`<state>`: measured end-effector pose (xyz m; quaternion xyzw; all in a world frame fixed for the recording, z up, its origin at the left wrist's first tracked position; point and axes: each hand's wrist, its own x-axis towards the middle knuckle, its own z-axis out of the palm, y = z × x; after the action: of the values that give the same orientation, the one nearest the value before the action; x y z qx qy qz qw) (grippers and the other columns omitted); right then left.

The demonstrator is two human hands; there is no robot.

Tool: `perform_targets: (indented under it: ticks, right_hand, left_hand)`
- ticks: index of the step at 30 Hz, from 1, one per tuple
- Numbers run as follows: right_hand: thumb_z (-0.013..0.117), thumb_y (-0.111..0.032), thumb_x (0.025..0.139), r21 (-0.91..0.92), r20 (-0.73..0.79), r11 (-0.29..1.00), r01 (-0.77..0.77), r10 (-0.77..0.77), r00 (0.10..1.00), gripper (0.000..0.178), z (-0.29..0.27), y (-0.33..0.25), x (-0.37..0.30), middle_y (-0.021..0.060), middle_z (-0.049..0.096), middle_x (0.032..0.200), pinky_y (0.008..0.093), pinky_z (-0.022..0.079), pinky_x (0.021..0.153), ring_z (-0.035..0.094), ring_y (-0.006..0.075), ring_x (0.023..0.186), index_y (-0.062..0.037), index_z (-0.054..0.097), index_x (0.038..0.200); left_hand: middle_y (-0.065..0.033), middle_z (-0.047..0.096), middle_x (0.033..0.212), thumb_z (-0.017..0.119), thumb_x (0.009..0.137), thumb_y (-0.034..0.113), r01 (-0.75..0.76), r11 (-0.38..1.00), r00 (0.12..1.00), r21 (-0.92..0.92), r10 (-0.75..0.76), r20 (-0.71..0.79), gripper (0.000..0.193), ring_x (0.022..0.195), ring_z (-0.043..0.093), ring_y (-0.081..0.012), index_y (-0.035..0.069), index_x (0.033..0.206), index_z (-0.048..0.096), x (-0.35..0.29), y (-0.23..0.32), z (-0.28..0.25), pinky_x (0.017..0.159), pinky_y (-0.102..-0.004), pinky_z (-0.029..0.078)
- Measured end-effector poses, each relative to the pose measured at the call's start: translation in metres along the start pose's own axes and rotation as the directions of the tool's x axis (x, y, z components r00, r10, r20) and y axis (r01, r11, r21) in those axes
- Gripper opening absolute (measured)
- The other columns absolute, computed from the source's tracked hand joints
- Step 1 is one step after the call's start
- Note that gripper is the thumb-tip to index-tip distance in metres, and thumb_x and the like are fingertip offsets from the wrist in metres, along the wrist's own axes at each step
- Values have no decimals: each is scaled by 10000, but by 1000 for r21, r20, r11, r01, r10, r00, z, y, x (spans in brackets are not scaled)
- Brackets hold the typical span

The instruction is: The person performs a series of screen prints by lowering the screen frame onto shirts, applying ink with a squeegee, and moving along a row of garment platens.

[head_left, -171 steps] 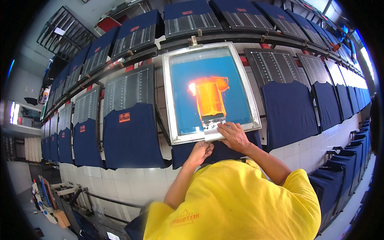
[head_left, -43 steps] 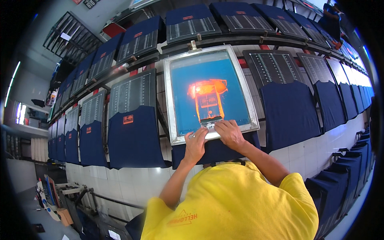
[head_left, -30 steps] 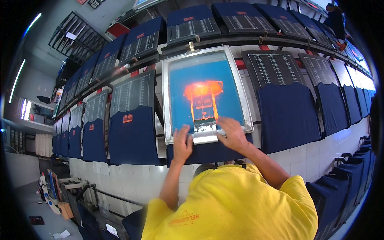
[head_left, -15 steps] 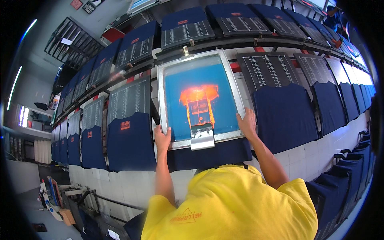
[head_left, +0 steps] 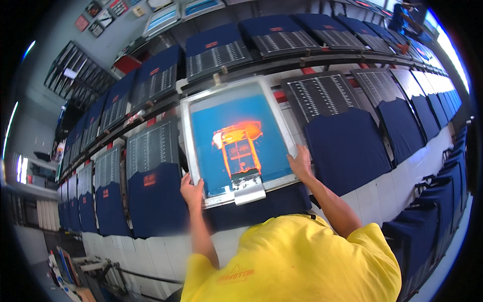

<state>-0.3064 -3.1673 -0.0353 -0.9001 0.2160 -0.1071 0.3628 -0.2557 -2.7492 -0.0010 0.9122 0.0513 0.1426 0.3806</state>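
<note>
A screen-printing frame [head_left: 190, 146] with blue mesh lies over a pallet in front of me. My left hand [head_left: 192, 193] grips its near left corner, thumb on top and fingers at the outer side. At the near right corner, my right hand [head_left: 300, 163] is closed on the frame's side bar. Bright orange ink [head_left: 248, 133] is pooled across the mesh, with orange streaks bordering a rectangular design below it. A metal-handled squeegee [head_left: 250, 193] rests at the near end of these streaks, overlapping the frame's near bar; neither hand touches it. Dark blue fabric [head_left: 251, 211] shows under the near edge.
Navy shirts with small orange prints [head_left: 151, 201] lie on pallets to the left. Unprinted navy shirts [head_left: 347, 151] are on the right. Behind runs a rail [head_left: 271, 69] with another row of shirts. Folded-over navy garments [head_left: 422, 226] hang at right. A person [head_left: 405, 20] stands far right.
The whole view has tilted and shifted, so the frame and its neighbours appear lower and further left. Both hands keep their hold on the frame, and the squeegee stays resting on it.
</note>
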Motion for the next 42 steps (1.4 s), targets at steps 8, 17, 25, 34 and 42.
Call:
perform_targets:
  ticks: [8, 17, 25, 34, 42]
  right_hand:
    - [726, -157, 835, 33, -10, 997, 64, -64, 998, 578, -69, 23, 5, 222, 561, 1203, 482, 436, 1012, 520, 411, 1157, 48, 521, 1335]
    - [763, -115, 809, -44, -126, 976, 214, -218, 968, 567, -207, 194, 75, 210, 583, 1177, 453, 452, 1006, 544, 387, 1157, 56, 555, 1309]
    - [739, -101, 859, -91, -126, 974, 209, -219, 968, 539, -299, 307, 129, 216, 581, 1218, 457, 453, 1000, 555, 397, 1164, 49, 542, 1337]
    - [764, -124, 832, -91, -163, 981, 171, -184, 969, 538, -308, 338, 155, 208, 593, 1197, 458, 450, 1007, 549, 408, 1175, 25, 570, 1312]
    - [756, -125, 831, -39, -120, 984, 173, -176, 977, 555, -298, 328, 171, 208, 590, 1173, 483, 455, 968, 553, 411, 1136, 19, 544, 1324]
  left_hand:
    - [-196, 667, 1232, 802, 745, 115, -38, 998, 999, 51, 39, -20, 418, 1161, 638, -336, -23, 1131, 722, -38, 48, 14, 1018, -405, 473]
    - [-164, 674, 1221, 804, 750, 95, -14, 982, 1000, -190, 18, 16, 431, 1129, 646, -281, -16, 1157, 715, -129, 209, 146, 989, -374, 492]
    - [-208, 660, 1246, 798, 754, 115, -5, 968, 999, -251, 16, 42, 433, 1135, 650, -338, -28, 1151, 700, -174, 295, 261, 997, -392, 496]
    - [-227, 670, 1219, 775, 756, 127, -61, 989, 997, -137, 67, 44, 403, 1127, 647, -371, -50, 1109, 696, -171, 317, 303, 982, -402, 494]
    - [-214, 660, 1225, 741, 767, 127, -6, 988, 998, -156, 15, 55, 379, 1119, 638, -385, -47, 1101, 694, -159, 315, 308, 971, -412, 497]
